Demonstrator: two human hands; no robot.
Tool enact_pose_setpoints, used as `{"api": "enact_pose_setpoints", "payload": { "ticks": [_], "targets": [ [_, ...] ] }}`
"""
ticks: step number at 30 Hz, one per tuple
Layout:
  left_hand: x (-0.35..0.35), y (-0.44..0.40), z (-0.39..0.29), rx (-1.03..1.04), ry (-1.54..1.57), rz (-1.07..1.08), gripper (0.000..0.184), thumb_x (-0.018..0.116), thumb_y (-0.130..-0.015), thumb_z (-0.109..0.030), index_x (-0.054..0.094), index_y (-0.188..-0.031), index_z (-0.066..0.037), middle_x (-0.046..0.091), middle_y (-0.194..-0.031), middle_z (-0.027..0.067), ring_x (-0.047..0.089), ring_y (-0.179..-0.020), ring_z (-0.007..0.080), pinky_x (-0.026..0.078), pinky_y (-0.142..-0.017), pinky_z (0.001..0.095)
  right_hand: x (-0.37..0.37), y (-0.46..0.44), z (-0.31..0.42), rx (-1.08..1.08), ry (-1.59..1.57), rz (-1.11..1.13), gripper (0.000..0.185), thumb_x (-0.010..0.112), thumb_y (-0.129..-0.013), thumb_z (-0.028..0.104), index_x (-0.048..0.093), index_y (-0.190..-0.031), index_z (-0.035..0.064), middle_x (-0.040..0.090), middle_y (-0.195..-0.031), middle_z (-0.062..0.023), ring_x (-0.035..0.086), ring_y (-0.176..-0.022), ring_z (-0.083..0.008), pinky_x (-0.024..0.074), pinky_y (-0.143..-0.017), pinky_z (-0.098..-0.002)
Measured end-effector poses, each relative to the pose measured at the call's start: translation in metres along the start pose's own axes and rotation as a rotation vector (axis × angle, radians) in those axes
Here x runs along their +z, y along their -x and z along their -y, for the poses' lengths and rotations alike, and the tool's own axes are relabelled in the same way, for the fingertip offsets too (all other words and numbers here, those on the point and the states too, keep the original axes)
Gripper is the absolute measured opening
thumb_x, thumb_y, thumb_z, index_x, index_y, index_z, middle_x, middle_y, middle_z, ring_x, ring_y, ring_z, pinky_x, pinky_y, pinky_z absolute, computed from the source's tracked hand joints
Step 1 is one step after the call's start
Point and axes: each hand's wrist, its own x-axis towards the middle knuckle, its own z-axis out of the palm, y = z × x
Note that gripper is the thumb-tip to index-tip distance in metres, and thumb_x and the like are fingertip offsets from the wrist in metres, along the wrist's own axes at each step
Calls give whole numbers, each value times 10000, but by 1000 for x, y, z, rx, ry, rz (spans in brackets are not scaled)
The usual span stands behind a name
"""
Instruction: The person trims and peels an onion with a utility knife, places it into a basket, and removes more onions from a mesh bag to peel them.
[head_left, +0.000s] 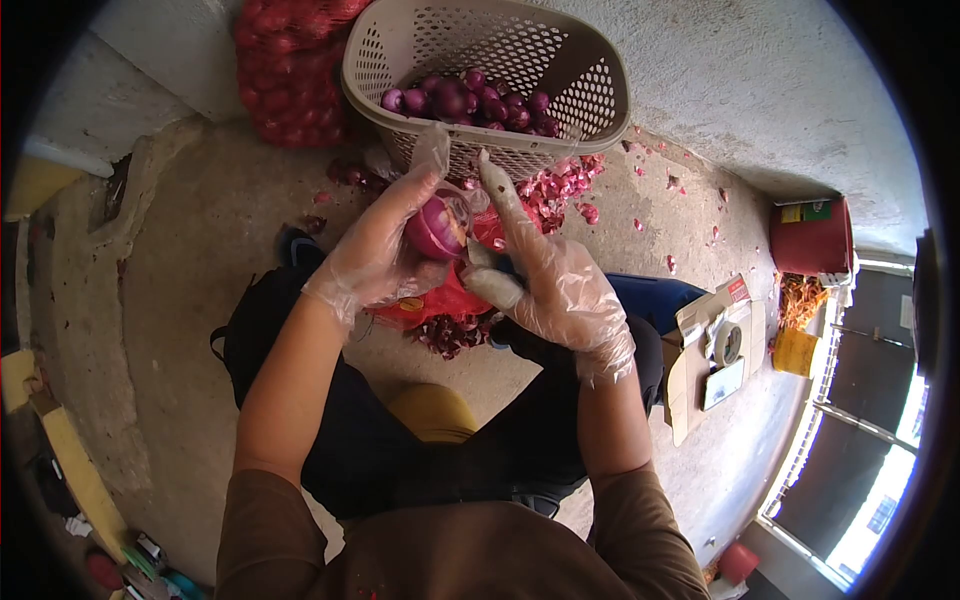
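A purple-red onion (436, 230) sits in my left hand (385, 245), which is closed around it in a clear plastic glove. A tan patch shows on the onion's right side. My right hand (560, 295), also in a clear plastic glove, is just right of the onion. Its index finger stretches forward, and its thumb is apart from it, close to the onion. The other right fingers are mostly hidden. Below the hands, red mesh netting (445, 298) and dark onion skins (450, 337) lie on the floor.
Ahead stands a perforated basket (487, 135) with several onions (470, 100) inside. A full red mesh sack (290, 75) leans left of it. Loose peels (565, 190) lie by the basket. To the right are cardboard (690, 395) with a tape roll (728, 343) and phone (723, 384), and a red bucket (810, 238).
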Motion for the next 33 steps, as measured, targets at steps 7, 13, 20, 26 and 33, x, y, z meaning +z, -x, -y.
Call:
{"api": "enact_pose_setpoints", "payload": {
  "ticks": [7,13,20,26,33],
  "targets": [
    [-15,-2,4,-81,24,7,540,508,-982,-521,479,-1350,-127,637,-1034,-5,617,-764,58,489,-570,217,7,1,-1,-72,39,-15,884,689,-872,296,164,-1561,120,645,-722,-200,636,-649,-384,500,-603,-474],
    [-9,-5,10,-89,22,-69,792,508,-967,-559,198,-1566,-144,503,-1283,-61,556,-986,13,492,-645,197,6,1,6,-106,-38,13,686,700,-876,218,385,-1478,122,679,-828,-178,662,-721,-371,514,-651,-445],
    [-2,1,-3,-134,128,-22,396,546,-984,-427,540,-1247,-131,662,-1006,49,671,-903,161,571,-775,341,11,-4,2,-276,-48,-78,609,688,-866,182,484,-1440,187,651,-1195,-175,672,-732,-356,573,-639,-417],
    [0,2,-6,-97,5,-76,414,555,-977,-444,529,-1272,-155,653,-1027,28,666,-907,129,562,-772,321,15,-7,2,-212,-338,-93,517,651,-905,121,520,-1406,105,674,-1142,-190,697,-808,-345,564,-777,-379],
    [-8,2,-1,-132,107,99,441,479,-1012,-448,515,-1255,-81,661,-1025,85,697,-863,200,595,-663,339,6,-3,3,-116,-462,-162,479,621,-936,107,515,-1399,50,713,-1046,-172,716,-937,-253,532,-840,-337]
  ]
}}
